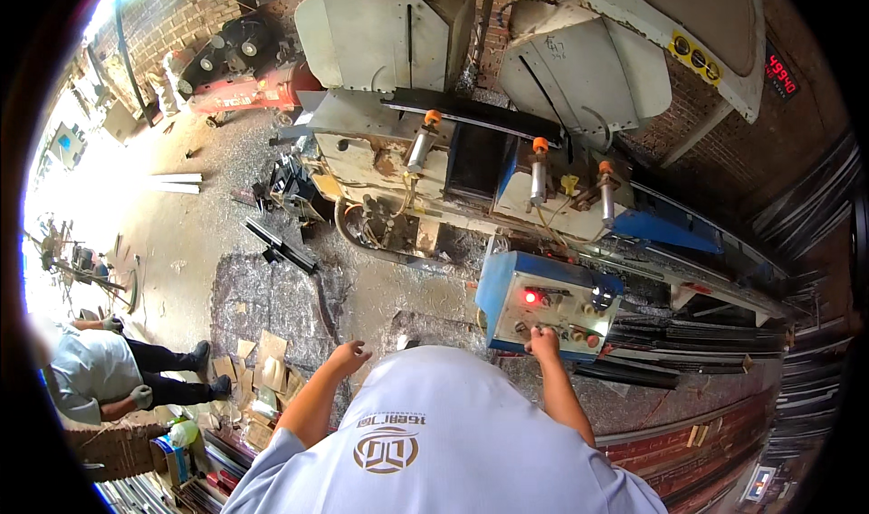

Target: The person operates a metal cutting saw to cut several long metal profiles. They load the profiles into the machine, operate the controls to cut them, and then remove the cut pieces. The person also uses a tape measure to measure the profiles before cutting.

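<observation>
Ctrl panel (559,315) sits right by R hand (544,343), can't tell if fingers grip; L hand (348,357) empty, loosely bent; prob. controls step, next move needing precise fingertip aim.

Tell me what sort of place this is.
Probably a workshop for cutting or working metal lengths, judging by the large machine with upright orange-topped cylinders, the control box in front of it, and the long dark bars stacked at the right.
</observation>
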{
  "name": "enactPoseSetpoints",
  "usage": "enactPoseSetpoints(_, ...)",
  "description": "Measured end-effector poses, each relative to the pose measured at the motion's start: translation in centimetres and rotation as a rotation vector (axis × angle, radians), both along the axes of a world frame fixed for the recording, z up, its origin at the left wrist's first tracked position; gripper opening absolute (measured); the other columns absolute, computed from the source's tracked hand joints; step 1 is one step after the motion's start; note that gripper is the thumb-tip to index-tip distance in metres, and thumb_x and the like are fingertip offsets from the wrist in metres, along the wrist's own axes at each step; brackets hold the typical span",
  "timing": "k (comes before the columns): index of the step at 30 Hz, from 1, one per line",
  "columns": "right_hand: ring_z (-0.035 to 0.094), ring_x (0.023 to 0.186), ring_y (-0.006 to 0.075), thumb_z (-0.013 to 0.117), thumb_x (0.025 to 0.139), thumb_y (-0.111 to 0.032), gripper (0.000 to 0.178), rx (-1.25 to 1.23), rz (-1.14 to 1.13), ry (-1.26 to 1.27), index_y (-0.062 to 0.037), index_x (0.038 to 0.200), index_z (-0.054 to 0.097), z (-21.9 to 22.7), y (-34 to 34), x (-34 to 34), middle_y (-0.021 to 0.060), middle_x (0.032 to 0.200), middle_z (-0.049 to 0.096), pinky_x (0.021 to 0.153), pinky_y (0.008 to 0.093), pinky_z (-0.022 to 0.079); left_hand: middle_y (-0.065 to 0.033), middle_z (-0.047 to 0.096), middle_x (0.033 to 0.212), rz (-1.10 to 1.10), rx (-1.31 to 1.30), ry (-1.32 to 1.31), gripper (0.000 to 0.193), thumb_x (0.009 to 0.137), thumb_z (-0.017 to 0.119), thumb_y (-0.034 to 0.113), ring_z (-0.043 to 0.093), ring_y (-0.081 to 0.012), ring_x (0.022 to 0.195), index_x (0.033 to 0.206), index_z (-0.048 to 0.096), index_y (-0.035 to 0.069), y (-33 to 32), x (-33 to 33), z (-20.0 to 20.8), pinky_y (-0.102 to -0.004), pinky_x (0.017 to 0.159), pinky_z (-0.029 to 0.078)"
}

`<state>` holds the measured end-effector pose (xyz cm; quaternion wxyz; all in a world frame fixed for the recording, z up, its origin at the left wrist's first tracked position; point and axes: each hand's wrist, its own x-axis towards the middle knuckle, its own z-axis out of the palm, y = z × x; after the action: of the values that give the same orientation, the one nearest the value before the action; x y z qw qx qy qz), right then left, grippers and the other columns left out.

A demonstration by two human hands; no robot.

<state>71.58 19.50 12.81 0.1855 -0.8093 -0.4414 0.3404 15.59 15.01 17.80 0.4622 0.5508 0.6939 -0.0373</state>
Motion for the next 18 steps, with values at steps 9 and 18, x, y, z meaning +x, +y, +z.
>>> enactPoseSetpoints(9, 0.069, 0.057, 0.0242, 0.056, 0.098, -0.028, 0.031, -0.154, -0.124, 0.241, 0.0013, 0.088, 0.056, 5.2, 1.3, -2.1, 0.0173, 0.071, 0.071, 0.045, 0.0337, 0.049, -0.0195, 0.067, 0.119, 0.158, -0.277, 0.059, 0.064, 0.084, 0.069, 0.047, 0.065, -0.0312, 0.111, 0.129, 0.059, 0.003, -3.6, -11.7, -4.7, -0.0373, 0.094, 0.051)
enactPoseSetpoints(18, 0.072, 0.066, 0.0271, 0.054, 0.100, -0.027, 0.029, -0.248, -0.125, 0.254, 0.0017, 0.094, 0.056, 5.1, 2.1, -1.8, 0.0163, 0.077, 0.072, 0.052, 0.0358, 0.052, -0.0200, 0.067, 0.120, 0.191, -0.111, 0.031, 0.062, 0.086, 0.068, 0.043, 0.064, -0.0328, 0.113, 0.131, 0.058, 0.001, -3.1, -13.3, -7.1, -0.0394, 0.095, 0.050)
